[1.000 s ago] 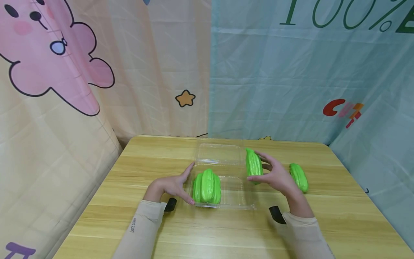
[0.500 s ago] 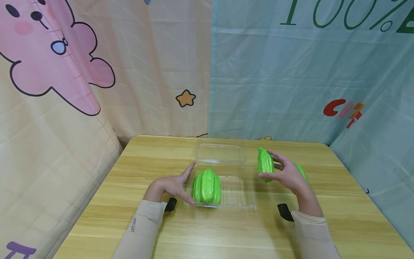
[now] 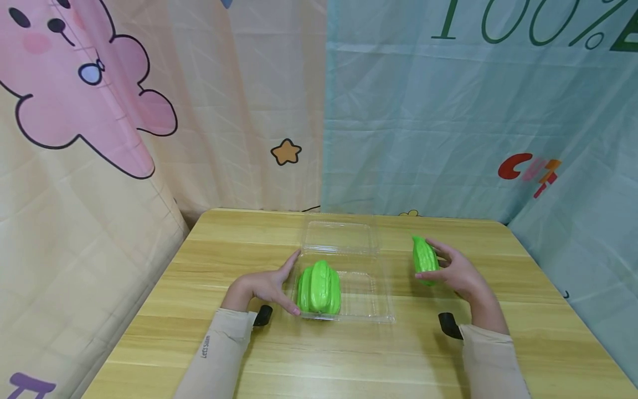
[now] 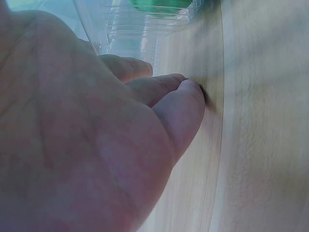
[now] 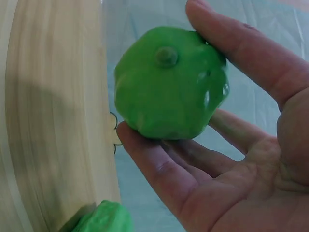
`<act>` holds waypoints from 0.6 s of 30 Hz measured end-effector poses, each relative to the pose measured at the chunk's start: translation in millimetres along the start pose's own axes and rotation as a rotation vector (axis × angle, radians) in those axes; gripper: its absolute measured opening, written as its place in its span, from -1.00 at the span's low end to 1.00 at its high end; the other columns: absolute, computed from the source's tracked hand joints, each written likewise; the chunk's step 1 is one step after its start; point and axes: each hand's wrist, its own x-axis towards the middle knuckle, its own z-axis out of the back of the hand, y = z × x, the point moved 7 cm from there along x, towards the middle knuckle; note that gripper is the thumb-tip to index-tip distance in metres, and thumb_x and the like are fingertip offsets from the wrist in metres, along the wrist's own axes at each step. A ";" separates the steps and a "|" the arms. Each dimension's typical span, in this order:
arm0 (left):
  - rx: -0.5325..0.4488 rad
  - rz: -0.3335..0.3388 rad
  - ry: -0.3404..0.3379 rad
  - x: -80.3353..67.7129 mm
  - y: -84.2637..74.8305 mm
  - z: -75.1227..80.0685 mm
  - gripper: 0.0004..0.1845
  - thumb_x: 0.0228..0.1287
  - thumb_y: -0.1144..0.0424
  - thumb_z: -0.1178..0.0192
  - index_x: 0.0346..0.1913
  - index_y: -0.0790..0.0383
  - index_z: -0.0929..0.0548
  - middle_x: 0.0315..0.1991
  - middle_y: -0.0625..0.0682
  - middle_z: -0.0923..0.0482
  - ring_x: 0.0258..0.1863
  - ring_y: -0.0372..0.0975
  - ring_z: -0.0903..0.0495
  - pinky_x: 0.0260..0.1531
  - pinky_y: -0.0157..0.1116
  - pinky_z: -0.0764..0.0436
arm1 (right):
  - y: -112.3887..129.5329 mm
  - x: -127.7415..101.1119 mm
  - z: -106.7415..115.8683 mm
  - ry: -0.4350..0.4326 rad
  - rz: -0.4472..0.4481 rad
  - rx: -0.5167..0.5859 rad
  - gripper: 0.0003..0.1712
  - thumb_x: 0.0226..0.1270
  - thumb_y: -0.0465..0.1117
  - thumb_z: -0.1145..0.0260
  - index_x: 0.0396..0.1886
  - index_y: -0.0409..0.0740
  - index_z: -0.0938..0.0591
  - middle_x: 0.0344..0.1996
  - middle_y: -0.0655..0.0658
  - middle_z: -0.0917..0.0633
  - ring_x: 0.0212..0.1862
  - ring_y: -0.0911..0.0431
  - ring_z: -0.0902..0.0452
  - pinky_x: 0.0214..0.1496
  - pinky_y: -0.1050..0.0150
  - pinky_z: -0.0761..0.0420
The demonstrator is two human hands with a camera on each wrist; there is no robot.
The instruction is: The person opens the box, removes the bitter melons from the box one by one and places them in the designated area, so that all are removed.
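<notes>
- Right hand (image 3: 456,272) grips 1 green gourd (image 3: 425,259), now carried right, away from the clear box (image 3: 366,299).
- Left hand (image 3: 266,285), fingers straight, steadies the box's left side.
- 2 gourds (image 3: 319,288) remain inside; unpacking appears underway.

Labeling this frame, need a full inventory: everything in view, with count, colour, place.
gourds in box: at least two, green, left part of the box's near tray
held gourd: one, green, in the right hand, above the table right of the box
gourd on table: one, green, below the right hand, seen only in the right wrist view
box: one, clear plastic, lid open, table centre
table: one, light wood
curtains: peach cartoon left, pale blue right, behind the table
left hand: against the box's left edge
right hand: holds the gourd
</notes>
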 end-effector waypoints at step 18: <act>0.011 0.003 -0.008 -0.5 -0.3 0.7 0.59 -0.10 0.05 -0.65 0.57 0.01 0.58 0.58 0.20 0.59 0.54 0.16 0.33 0.46 0.13 0.11 | -33.2 1.4 16.5 -0.035 -0.131 -0.130 0.26 0.09 -0.22 -0.62 0.62 -0.26 0.00 0.43 -0.61 -0.12 0.29 -0.40 -0.23 0.12 -0.09 -0.51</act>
